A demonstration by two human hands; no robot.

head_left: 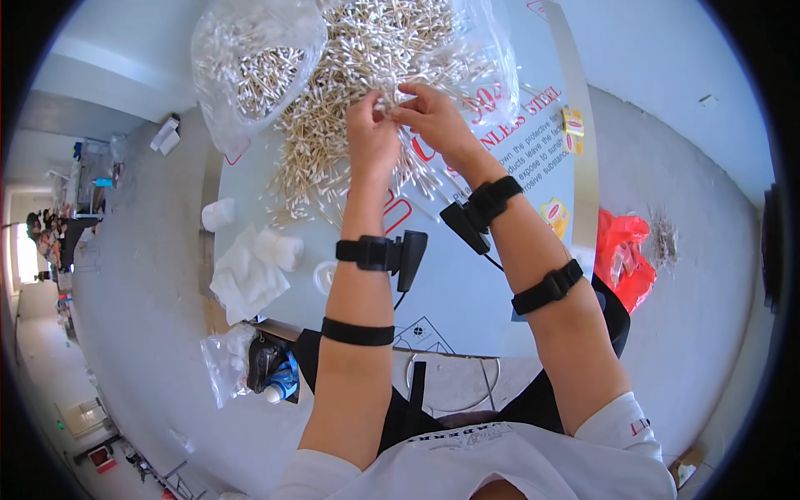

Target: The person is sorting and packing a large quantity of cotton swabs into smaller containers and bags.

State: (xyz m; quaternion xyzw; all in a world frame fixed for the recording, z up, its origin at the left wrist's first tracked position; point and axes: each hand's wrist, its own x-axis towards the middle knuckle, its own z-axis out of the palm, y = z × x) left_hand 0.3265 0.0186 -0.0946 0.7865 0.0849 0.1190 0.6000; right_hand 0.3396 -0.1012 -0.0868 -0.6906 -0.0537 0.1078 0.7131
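Meeting over the near part of the swabs (312, 125), the left hand (372, 137) and right hand (435, 121) have bent fingers, the tips close together. Whether either one grasps a swab I cannot tell; the tips are too small and crowded by white ends. The swabs lie heaped on the far half of the desk (467, 292), loose ones fanning out toward the person beneath and beside the wrists. A clear bag (212, 79) with swabs inside stands left of the heap; another bag (497, 42) lies at its right. Nearer, left of the left forearm, are a white roll (218, 214), a second roll (283, 250) and a crumpled white sheet (244, 279). A red bag (629, 262) sits beyond the desk's right edge.
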